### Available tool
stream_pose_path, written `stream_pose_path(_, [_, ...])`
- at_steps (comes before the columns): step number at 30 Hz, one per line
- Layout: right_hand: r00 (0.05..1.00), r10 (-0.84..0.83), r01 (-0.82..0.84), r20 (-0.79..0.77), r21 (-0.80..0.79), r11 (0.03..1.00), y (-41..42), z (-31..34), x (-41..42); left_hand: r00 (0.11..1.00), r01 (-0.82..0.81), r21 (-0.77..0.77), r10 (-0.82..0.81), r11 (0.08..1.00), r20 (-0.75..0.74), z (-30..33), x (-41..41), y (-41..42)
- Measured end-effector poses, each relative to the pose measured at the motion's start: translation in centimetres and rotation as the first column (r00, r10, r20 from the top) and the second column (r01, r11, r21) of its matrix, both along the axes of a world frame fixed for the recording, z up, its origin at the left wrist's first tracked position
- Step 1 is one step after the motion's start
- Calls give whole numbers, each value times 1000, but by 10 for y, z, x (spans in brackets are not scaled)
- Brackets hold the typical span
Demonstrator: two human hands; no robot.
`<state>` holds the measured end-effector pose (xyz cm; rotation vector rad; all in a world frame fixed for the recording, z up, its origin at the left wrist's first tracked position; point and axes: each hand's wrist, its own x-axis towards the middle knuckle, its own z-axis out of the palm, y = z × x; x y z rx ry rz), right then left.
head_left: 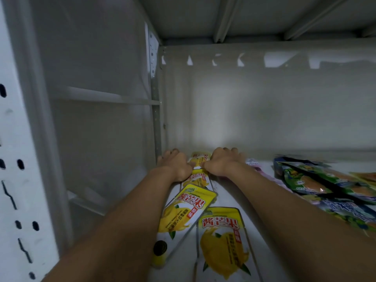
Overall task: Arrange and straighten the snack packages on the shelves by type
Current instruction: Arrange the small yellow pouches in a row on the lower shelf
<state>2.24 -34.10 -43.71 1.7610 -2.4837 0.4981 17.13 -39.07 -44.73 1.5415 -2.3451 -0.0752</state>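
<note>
Both my arms reach deep into a white shelf bay. My left hand point(176, 164) and my right hand point(222, 162) rest side by side at the back wall, fingers curled over a yellow mango snack package point(199, 159) that lies flat between them. Whether the fingers grip it or only press on it is unclear. A second yellow mango package point(198, 178) lies just in front of my hands. Two more sit nearer to me: one tilted point(186, 208), one roughly straight point(222, 239).
A heap of green and blue snack packages point(325, 184) lies askew on the right of the shelf point(262, 165). A pink package edge point(254, 162) shows beside my right wrist. The perforated upright point(18, 180) stands at left, and the shelf above is close overhead.
</note>
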Motion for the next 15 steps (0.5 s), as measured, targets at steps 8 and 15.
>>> stream_pose_path(8, [950, 38, 11, 310, -153, 988, -5, 4, -5, 905, 23, 140, 39, 990, -423, 1, -1, -10])
stream_pose_path(15, [780, 319, 12, 538, -523, 852, 3, 12, -4, 596, 182, 13, -99, 983, -797, 25, -17, 9])
